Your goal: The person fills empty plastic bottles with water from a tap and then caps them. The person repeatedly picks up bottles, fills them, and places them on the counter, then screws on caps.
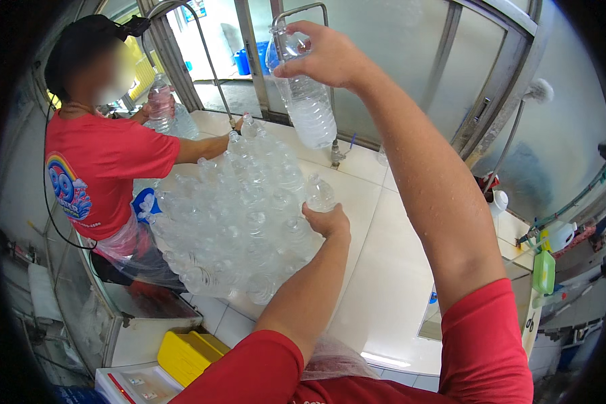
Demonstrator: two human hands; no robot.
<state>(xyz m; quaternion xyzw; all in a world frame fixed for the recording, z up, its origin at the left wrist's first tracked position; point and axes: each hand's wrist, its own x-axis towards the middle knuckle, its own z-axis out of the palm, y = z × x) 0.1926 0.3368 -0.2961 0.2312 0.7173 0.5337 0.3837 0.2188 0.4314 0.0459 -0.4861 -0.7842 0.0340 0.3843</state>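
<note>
My right hand is raised, gripping a clear plastic bottle near its neck. The bottle hangs tilted above the counter, with cloudy-looking liquid in its lower part. Its mouth is at the downturned end of a bent metal pipe. Lower down, my left hand has its fingers around another clear plastic bottle. That bottle stands at the right edge of a dense cluster of clear plastic bottles on the white tiled counter. How full the clustered bottles are is hard to tell.
At left a co-worker in a red shirt holds a bottle by a second bent pipe. A valve rises from the counter. Yellow bins stand below left; a white jug and green basket are right.
</note>
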